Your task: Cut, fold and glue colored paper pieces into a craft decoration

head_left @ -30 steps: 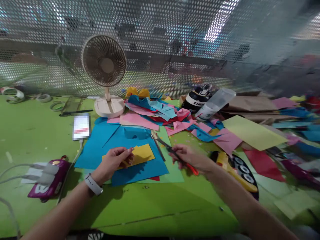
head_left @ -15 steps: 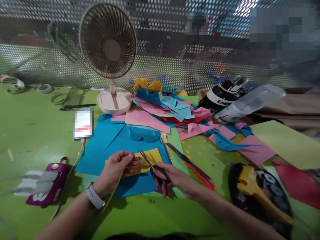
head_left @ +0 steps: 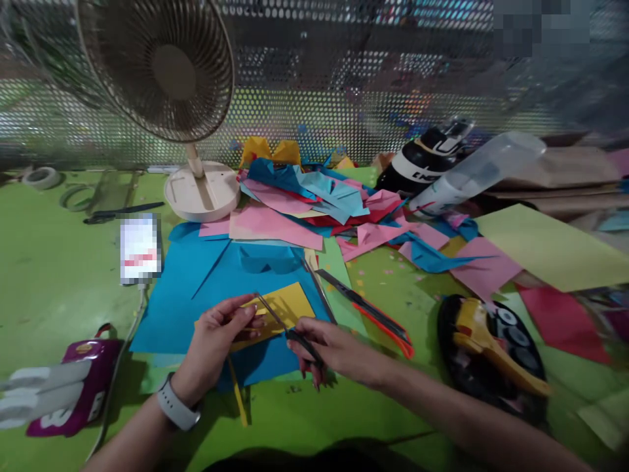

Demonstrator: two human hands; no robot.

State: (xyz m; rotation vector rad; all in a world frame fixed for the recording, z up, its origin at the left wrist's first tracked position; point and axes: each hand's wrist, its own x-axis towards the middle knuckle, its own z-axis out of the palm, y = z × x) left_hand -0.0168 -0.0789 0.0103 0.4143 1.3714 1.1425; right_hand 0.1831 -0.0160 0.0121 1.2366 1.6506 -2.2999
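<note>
My right hand grips black-handled scissors, their blades pointing up and left to the fingertips of my left hand. My left hand, with a white watch band at the wrist, pinches a narrow yellow paper strip; its tail hangs below the palm. The blades look nearly closed at the strip's upper end, though whether they bite into it I cannot tell. Beneath both hands a yellow paper piece lies on a large blue sheet. A folded blue paper shape rests just beyond.
An orange utility knife lies right of my hands. Behind are paper scraps and a fan. A tape dispenser, a black bottle and a clear bottle occupy the right; a phone and purple pack the left.
The scissor blades have come together and moved left to my left fingertips. The yellow strip's tail has swung to the right. The whole view has shifted slightly.
</note>
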